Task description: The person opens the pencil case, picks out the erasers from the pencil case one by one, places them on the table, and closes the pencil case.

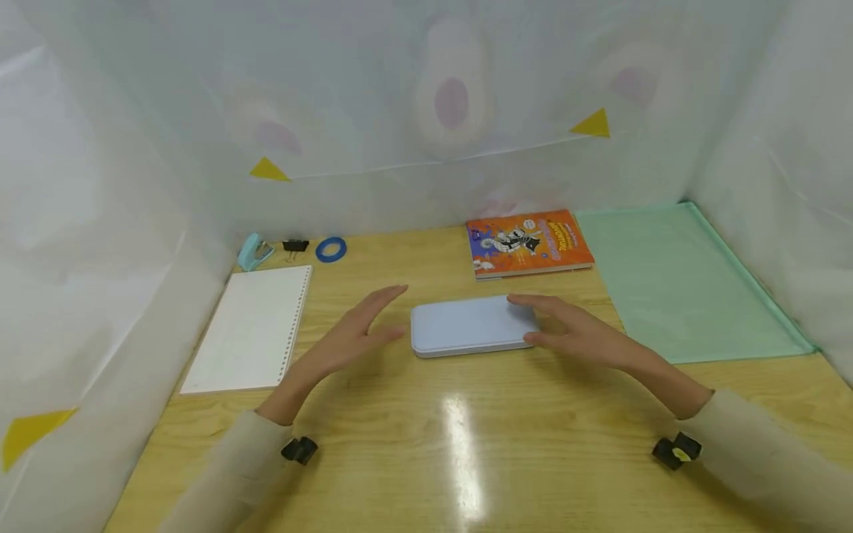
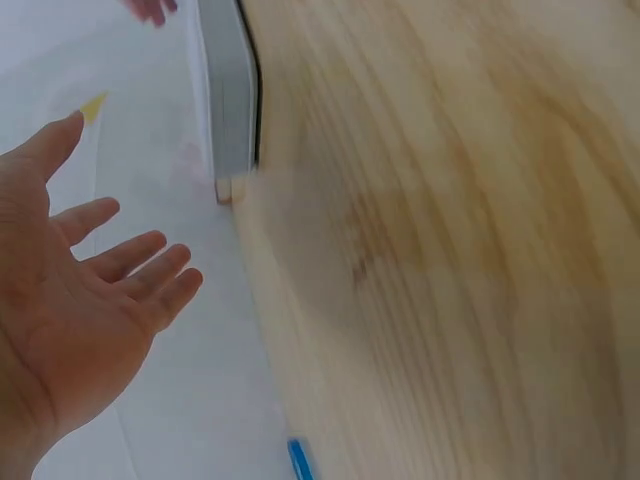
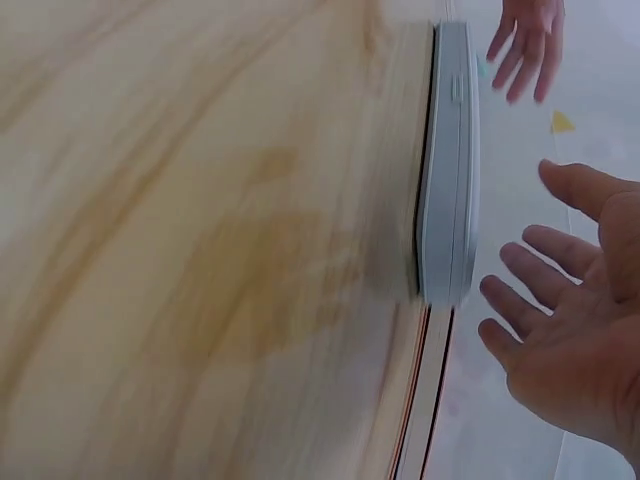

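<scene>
A flat, pale blue-white rectangular case [image 1: 473,324] with rounded corners lies on the wooden table; a thin seam runs along its side [image 3: 450,170] in the right wrist view. Just off its left end is my left hand [image 1: 349,337], fingers extended and thumb apart, holding nothing. My right hand [image 1: 580,333] hovers at the other end, and its fingertips overlap the case's edge in the head view. In the right wrist view, the spread fingers of that hand [image 3: 575,310] appear apart from the case. Nothing is gripped by either hand.
Left of the case lies a spiral-hole paper pad [image 1: 249,329]. Behind it are a light blue stapler [image 1: 252,253], a black binder clip [image 1: 295,246] and a blue tape ring [image 1: 331,249]. An orange book [image 1: 529,244] lies behind, a green translucent mat [image 1: 700,289] at right. White sheeting [image 1: 373,89] surrounds the table.
</scene>
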Action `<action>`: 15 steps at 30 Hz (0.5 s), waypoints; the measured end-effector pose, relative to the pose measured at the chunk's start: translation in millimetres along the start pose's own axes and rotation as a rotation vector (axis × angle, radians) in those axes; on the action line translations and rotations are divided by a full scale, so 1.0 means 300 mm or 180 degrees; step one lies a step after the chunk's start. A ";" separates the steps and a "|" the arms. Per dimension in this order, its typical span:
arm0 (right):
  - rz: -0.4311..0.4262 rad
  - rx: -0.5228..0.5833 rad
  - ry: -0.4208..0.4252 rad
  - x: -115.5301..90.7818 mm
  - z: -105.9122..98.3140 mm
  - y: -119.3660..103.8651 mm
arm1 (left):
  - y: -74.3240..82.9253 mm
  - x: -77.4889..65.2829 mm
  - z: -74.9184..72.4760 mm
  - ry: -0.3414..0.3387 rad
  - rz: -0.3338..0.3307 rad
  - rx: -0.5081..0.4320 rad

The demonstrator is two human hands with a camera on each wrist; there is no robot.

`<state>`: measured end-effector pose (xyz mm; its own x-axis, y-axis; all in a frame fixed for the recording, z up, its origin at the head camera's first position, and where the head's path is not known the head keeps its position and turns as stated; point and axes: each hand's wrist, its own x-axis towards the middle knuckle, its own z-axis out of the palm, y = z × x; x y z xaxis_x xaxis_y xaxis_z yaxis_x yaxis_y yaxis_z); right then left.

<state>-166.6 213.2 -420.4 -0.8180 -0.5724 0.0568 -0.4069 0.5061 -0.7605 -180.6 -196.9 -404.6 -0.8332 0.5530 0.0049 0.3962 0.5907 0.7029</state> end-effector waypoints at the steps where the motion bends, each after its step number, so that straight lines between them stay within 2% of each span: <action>1: -0.0037 -0.0040 -0.0019 0.015 0.015 -0.006 | 0.004 0.020 0.016 -0.0072 0.0043 -0.0004; 7: -0.0448 -0.0303 -0.0110 0.082 0.079 -0.038 | 0.037 0.123 0.109 -0.0461 0.0117 0.0188; 10: -0.0539 -0.0511 -0.0124 0.106 0.097 -0.052 | 0.052 0.155 0.144 -0.0531 0.0221 0.0375; 15: -0.0526 -0.0857 -0.0040 0.129 0.113 -0.067 | 0.054 0.182 0.183 -0.0571 0.0338 0.0714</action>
<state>-176.3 159.1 -424.9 -0.7274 -0.6682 0.1560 -0.6283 0.5573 -0.5428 -198.5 -124.9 -432.1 -0.7090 0.7017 -0.0699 0.5693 0.6280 0.5306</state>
